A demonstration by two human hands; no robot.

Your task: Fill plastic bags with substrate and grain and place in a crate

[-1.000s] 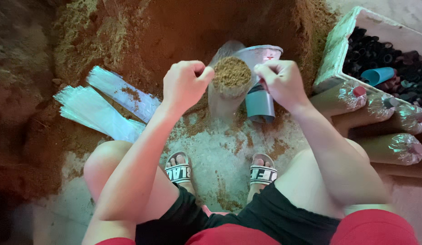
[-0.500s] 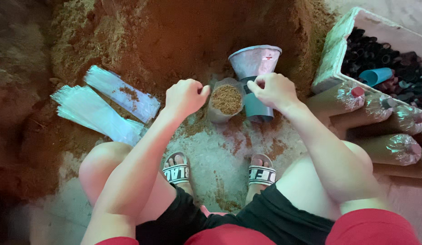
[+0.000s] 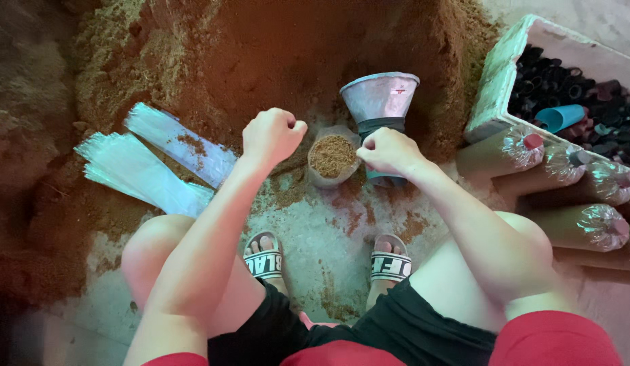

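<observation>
A clear plastic bag (image 3: pixel 332 157) filled with brown sawdust stands upright on the floor between my hands. My left hand (image 3: pixel 271 135) is closed, pinching the bag's rim on its left side. My right hand (image 3: pixel 388 150) is closed on the rim at the right. Just behind the bag, a grey funnel (image 3: pixel 379 100) with a dark spout stands upright, partly hidden by my right hand.
A large heap of brown sawdust (image 3: pixel 213 61) fills the back. Flat empty plastic bags (image 3: pixel 155 163) lie at the left. Filled, capped bags (image 3: pixel 565 176) lie at the right beside a white box (image 3: pixel 494 88) of dark rings. My sandalled feet (image 3: pixel 328 261) are below.
The filled bag has come down from chest height to the floor. The funnel that sat by the bag's mouth now stands apart behind it. Both hands lowered with the bag.
</observation>
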